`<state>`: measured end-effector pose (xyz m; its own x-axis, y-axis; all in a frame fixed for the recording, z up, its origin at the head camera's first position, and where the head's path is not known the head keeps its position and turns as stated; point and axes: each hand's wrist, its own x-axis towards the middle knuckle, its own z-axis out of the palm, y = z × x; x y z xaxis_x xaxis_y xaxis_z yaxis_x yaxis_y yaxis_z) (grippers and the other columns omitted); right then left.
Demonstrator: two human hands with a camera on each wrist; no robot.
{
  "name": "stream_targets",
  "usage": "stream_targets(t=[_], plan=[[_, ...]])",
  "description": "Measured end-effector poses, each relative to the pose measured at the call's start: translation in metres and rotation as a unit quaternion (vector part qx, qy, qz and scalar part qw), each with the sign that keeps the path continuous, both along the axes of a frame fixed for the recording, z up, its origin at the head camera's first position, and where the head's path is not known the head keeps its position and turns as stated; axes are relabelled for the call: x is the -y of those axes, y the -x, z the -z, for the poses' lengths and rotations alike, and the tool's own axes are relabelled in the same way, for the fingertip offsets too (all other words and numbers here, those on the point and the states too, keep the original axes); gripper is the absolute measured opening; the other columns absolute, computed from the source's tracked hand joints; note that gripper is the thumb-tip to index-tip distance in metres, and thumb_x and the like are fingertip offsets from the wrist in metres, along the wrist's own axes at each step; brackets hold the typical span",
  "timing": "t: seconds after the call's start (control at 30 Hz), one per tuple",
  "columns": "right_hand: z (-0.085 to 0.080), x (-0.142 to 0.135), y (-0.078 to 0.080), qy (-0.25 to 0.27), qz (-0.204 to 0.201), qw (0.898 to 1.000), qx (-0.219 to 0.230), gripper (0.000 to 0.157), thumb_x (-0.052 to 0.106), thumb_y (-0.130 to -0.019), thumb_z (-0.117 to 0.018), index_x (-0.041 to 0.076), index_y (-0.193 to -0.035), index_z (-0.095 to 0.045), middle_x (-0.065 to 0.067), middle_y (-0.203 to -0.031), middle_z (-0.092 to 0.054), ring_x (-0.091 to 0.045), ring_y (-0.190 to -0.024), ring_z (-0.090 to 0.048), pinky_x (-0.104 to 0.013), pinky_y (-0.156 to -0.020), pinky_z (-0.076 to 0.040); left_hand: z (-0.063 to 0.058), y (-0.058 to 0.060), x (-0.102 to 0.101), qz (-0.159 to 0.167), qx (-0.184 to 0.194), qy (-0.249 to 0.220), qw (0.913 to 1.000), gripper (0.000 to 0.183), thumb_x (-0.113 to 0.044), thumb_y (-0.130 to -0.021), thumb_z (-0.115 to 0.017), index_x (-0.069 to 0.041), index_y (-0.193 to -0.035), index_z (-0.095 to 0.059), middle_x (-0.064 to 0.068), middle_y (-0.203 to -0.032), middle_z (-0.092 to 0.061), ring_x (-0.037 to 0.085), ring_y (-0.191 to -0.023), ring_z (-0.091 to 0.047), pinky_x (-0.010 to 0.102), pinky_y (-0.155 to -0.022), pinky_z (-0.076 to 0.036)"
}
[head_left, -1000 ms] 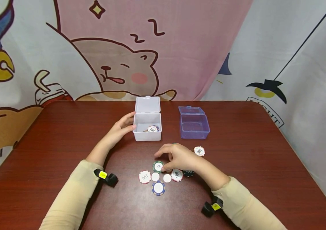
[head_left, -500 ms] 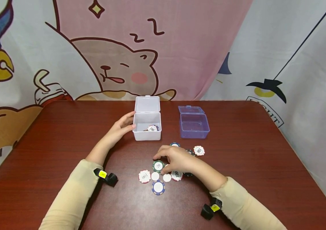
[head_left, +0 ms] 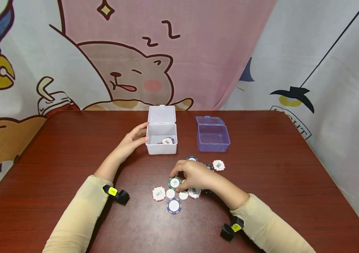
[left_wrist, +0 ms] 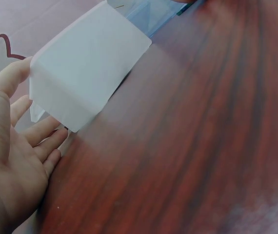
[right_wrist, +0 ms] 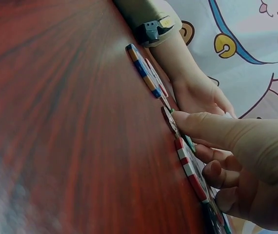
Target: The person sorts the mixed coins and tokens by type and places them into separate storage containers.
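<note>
Red-brown desk (head_left: 56, 168), green chip (head_left: 174, 181) pinched amid other chips

Nearest the person, a blue-edged chip (head_left: 174, 206) lies on the near side of the right grip (head_left: 192, 174). Two small white discs (head_left: 170, 193) sit between that chip and the thumb. One red-edged chip (head_left: 158, 194) is left of the right grip; another red-edged chip (head_left: 194, 193) crowds in under it. The right grip is closed on the green chip, thumb at the near edge, index finger at the far edge. Its hand and wrist stand over some dark chips (head_left: 209, 167), partly covering them. Past the knuckles is a pale chip (head_left: 218, 165) marked 100.

Farther ahead, the left grip (head_left: 136, 137) is released, extended fingers touching the left side of a white box (head_left: 161, 149) with chips (head_left: 168, 141) inside. Beyond the right grip stands a purple box (head_left: 213, 143), lid raised.

Thin and round, the chips have colour-blocked rims. Both boxes are smooth and rectangular, the white one opaque, the purple translucent. Streaked grain and a dull gloss mark the desk. Farthest off hangs a softly creased cloth (head_left: 217, 45) with cartoon prints.
</note>
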<state>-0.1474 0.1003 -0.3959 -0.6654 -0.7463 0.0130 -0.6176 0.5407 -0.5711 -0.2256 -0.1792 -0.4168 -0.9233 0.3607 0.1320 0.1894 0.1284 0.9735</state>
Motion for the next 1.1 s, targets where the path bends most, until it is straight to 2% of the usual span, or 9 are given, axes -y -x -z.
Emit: stream_targets(t=[0.6,0.83,1.1], plan=[[-0.004,0.000,-0.003,-0.040,0.025,0.997,-0.058,0.035,0.027,-0.064,-0.082,0.022,-0.097,-0.070,0.014,-0.095,-0.062,-0.006,-0.078,-0.054,-0.028,-0.067,-0.044,0.000,0.000,0.000,-0.002,-0.001,0.003,1.0000,0.060,-0.010,-0.094,-0.057,-0.009,-0.148,-0.032,0.024,-0.137,-0.046,0.035,-0.128,-0.041,0.051,-0.103,-0.030],[-0.006,-0.002,0.001,-0.009,0.031,0.996,-0.088,0.034,0.029,-0.065,-0.080,0.023,-0.097,-0.071,0.016,-0.094,-0.062,-0.005,-0.077,-0.054,-0.027,-0.067,-0.044,-0.002,-0.001,-0.001,-0.003,0.001,0.000,1.0000,0.060,-0.010,-0.094,-0.058,-0.009,-0.148,-0.033,0.024,-0.137,-0.047,0.036,-0.128,-0.042,0.050,-0.103,-0.031],[-0.011,-0.002,0.006,0.028,0.049,0.993,-0.100,0.034,0.029,-0.068,-0.079,0.022,-0.100,-0.072,0.016,-0.096,-0.062,-0.003,-0.076,-0.056,-0.026,-0.068,-0.046,-0.002,-0.001,-0.001,-0.001,0.001,0.003,1.0000,0.060,-0.010,-0.094,-0.057,-0.008,-0.149,-0.032,0.025,-0.138,-0.046,0.036,-0.128,-0.041,0.051,-0.103,-0.030]])
